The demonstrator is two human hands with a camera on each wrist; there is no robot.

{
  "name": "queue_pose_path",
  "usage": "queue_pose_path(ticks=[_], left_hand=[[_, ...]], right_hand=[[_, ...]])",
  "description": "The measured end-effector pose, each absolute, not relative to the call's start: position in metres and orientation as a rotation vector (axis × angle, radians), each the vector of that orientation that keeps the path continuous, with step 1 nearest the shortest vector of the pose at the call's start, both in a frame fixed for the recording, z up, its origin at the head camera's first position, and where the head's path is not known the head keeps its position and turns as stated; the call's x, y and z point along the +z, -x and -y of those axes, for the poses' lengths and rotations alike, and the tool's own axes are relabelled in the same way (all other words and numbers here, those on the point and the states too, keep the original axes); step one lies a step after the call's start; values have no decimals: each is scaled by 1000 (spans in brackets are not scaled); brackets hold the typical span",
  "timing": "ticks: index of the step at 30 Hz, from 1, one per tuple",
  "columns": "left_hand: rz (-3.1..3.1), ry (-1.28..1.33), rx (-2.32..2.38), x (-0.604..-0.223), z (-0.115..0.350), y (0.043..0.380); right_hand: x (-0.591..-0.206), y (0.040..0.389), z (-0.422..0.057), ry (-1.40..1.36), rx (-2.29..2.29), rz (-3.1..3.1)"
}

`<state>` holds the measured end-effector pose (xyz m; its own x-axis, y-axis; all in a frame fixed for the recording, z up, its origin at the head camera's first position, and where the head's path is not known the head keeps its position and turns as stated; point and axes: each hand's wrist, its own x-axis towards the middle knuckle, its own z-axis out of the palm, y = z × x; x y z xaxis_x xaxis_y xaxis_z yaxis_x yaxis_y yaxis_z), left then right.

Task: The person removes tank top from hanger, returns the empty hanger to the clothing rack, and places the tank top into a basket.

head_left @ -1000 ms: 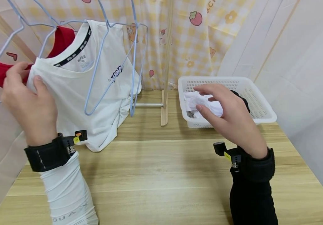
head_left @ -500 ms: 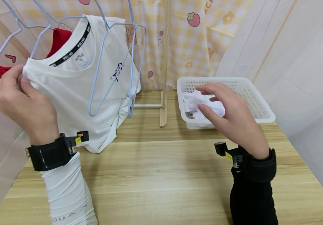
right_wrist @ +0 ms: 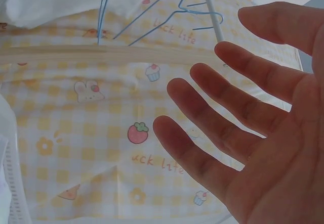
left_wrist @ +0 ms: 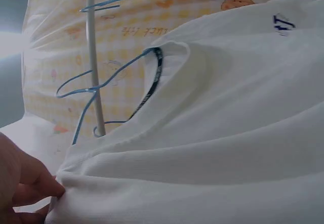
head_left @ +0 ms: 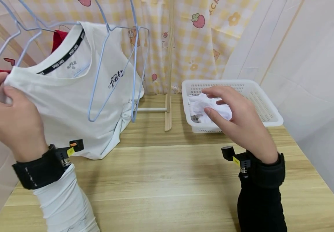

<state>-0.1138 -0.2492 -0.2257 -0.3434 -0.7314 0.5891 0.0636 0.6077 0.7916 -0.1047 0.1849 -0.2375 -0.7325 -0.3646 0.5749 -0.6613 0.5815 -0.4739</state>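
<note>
A white T-shirt [head_left: 68, 106] with a black neck tape and dark chest print hangs on a blue wire hanger [left_wrist: 119, 72]. My left hand [head_left: 13, 116] pinches the shirt at its left shoulder, as the left wrist view shows too. Behind it, a red garment [head_left: 58, 40] is mostly hidden. My right hand [head_left: 239, 119] hovers in front of the white basket [head_left: 188, 116], holding nothing, its fingers spread and slightly bent in the right wrist view. White cloth [head_left: 210, 108] lies in the basket, partly covered by the hand.
Bare blue wire hangers [head_left: 135, 74] hang right of the shirt. The rack's wooden upright [head_left: 169, 61] and foot [head_left: 168, 122] stand mid-table, joined to a white bar [head_left: 152, 110]. A yellow checked curtain [head_left: 196, 42] closes off the back of the wooden table [head_left: 167, 180].
My left hand has closed on the shirt's shoulder and drawn it leftward, stretching the shirt over more of the red garment. My right hand has stayed nearly still.
</note>
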Motion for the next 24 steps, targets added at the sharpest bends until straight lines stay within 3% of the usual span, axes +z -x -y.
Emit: queue_pose_path(ticks=[9,24], left_hand=[[2020,-920,-939,-212,246,78],[2306,-656,-935,-223,274,51]], right_hand=[[-238,106,-185,-835,959,2381],[-236,103,-190,-784,992,2391]])
